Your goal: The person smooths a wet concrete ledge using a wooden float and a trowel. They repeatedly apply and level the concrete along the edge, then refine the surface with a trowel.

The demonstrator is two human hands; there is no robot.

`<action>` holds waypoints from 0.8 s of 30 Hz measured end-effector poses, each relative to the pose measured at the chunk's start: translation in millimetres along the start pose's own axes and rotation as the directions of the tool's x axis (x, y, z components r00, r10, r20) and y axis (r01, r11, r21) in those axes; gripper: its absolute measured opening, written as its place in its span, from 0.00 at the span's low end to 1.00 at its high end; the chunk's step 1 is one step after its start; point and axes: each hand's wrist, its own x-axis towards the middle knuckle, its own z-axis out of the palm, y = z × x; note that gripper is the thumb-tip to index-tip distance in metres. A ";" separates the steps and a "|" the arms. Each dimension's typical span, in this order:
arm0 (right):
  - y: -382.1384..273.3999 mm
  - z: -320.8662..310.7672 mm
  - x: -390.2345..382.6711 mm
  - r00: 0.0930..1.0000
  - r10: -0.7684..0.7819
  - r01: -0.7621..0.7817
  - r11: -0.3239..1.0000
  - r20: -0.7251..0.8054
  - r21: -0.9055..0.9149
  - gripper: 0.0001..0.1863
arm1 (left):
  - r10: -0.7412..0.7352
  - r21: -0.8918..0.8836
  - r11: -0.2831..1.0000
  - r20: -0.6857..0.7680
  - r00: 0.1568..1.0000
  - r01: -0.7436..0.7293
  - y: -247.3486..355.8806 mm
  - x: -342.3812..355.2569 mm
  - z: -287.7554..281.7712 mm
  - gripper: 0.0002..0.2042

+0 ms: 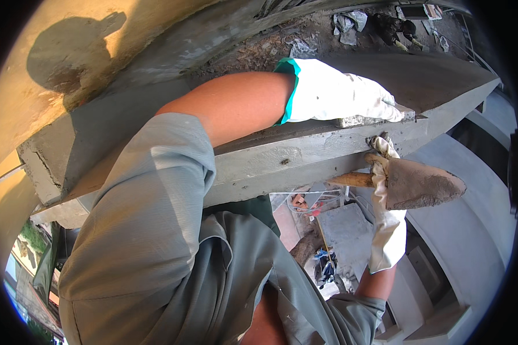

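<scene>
My left hand (380, 106), in a white glove with a teal cuff, reaches across the top of a grey cement ledge (322, 146). Its fingers are closed over a flat, mortar-smeared block (351, 122) that lies on the ledge near its front edge; most of the block is hidden under the glove. Just below, my right hand (384, 164), in a stained white glove, grips a trowel. The trowel's wooden handle (351, 179) points left, and its mortar-coated blade (425, 184) points right. The right fingertips are close to the ledge's front face; whether they touch it I cannot tell.
Rubble and crumpled silvery sheets (349, 26) lie beyond the ledge. A yellow wall (11, 75) stands at the left, with a shadow on it. Far below the ledge are building materials (328, 267) and a grey slab (345, 227). Curved pale walls (472, 190) rise at the right.
</scene>
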 end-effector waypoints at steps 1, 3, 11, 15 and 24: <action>0.4 0.8 -1.2 0.999 -0.002 0.002 1.000 -0.046 -0.006 0.28 | -0.022 -0.004 1.000 -0.011 1.000 0.022 -4.0 -11.0 0.3 0.36; 0.7 0.7 -1.8 0.999 -0.044 0.044 0.997 -0.003 0.067 0.28 | -0.022 -0.030 0.999 -0.008 1.000 0.022 -22.9 -56.1 -5.3 0.35; -5.7 3.3 4.1 0.961 0.262 -0.269 0.801 0.092 0.536 0.23 | -0.409 -0.064 0.906 0.115 0.905 0.418 -24.2 -271.7 -62.6 0.31; -3.3 10.0 6.3 1.000 0.013 -0.018 0.935 0.017 0.353 0.22 | -0.433 -0.204 0.867 0.139 0.890 0.454 -23.1 -240.3 -52.3 0.33; -7.0 1.0 8.5 0.941 -0.321 0.324 0.946 0.111 -0.012 0.21 | 0.008 -0.766 0.630 0.172 0.985 0.129 -50.9 19.2 7.1 0.23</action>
